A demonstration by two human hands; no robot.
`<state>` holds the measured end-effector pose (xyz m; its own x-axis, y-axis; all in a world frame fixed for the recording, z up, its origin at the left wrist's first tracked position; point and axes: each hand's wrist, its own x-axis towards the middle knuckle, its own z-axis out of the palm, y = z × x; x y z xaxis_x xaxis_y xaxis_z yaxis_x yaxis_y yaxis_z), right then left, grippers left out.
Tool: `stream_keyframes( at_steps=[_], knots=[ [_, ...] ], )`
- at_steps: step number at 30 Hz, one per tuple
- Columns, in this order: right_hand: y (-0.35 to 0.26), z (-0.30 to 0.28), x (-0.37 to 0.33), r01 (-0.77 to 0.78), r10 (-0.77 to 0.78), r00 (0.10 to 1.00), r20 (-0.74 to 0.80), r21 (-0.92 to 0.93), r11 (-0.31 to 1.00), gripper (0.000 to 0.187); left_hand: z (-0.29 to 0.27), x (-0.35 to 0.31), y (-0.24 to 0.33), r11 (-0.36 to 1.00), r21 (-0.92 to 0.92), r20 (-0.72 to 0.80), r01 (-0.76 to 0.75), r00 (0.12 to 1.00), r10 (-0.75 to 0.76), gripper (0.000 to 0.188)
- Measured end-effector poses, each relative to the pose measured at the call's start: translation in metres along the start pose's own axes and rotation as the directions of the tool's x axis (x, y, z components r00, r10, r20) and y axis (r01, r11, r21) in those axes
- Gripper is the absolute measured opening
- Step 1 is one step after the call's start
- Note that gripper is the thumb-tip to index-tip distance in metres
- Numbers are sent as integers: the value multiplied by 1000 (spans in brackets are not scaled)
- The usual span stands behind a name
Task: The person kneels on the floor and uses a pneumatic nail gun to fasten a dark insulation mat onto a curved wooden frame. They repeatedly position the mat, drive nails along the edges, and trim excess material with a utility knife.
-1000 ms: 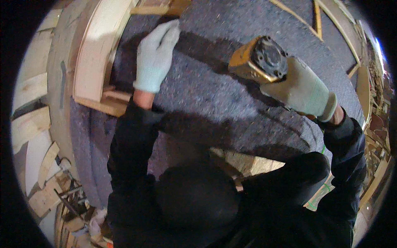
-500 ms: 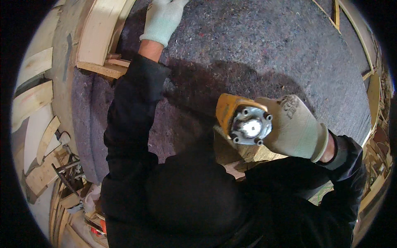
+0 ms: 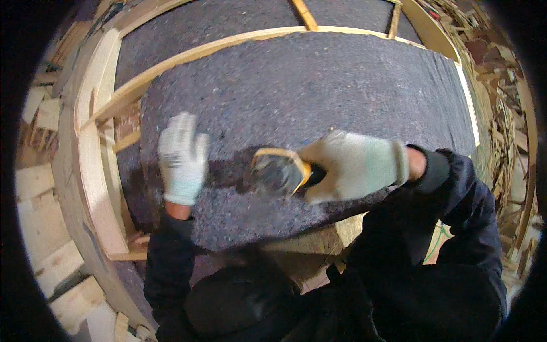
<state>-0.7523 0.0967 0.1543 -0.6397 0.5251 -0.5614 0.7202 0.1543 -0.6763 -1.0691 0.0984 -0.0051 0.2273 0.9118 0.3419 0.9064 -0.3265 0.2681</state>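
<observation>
A sheet of dark grey felt padding [image 3: 319, 85] with light flecks lies over a wooden frame [image 3: 199, 50]. My left hand [image 3: 183, 158], in a pale knitted glove, rests flat on the felt near its left side, thumb apart from the fingers. In my gloved right hand [image 3: 358, 168] is a yellow pneumatic nail or staple gun [image 3: 277, 175], gripped by its handle. Its round grey head shows from above, blurred, over the near part of the felt. The nose of the tool is hidden beneath it.
Short wooden crosspieces [image 3: 305, 14] join the frame's far rails. A broad timber rail [image 3: 98, 154] runs along the left. Wood offcuts [image 3: 45, 211] are stacked at the left, and scrap wood [image 3: 501, 142] is heaped at the right. My knees are close to the felt's near edge.
The view has shifted, showing more of the frame's far side. My left hand has come nearer and lies on the felt. The gun has moved leftward, toward that hand.
</observation>
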Motion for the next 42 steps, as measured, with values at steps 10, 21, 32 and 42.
stream_keyframes(
  at_steps=[10, 21, 32, 42],
  knots=[
    [133, -15, -152, -161, 292, 838, -460, 303, 939, 25, 99, 74, 212, 779, -249, 264, -575, 734, 626, 66],
    [183, -12, -221, -191, 511, 707, -489, 564, 804, 24, 146, 137, 262, 712, -164, 179, -683, 689, 702, 52],
    [212, -83, -140, -71, 221, 786, -578, 270, 960, 30, 183, 289, 188, 926, 61, 317, -373, 887, 337, 49],
    [186, -148, -28, -280, 376, 736, -563, 253, 926, 38, 218, 302, 153, 959, -202, 191, -198, 953, 237, 51]
  ],
)
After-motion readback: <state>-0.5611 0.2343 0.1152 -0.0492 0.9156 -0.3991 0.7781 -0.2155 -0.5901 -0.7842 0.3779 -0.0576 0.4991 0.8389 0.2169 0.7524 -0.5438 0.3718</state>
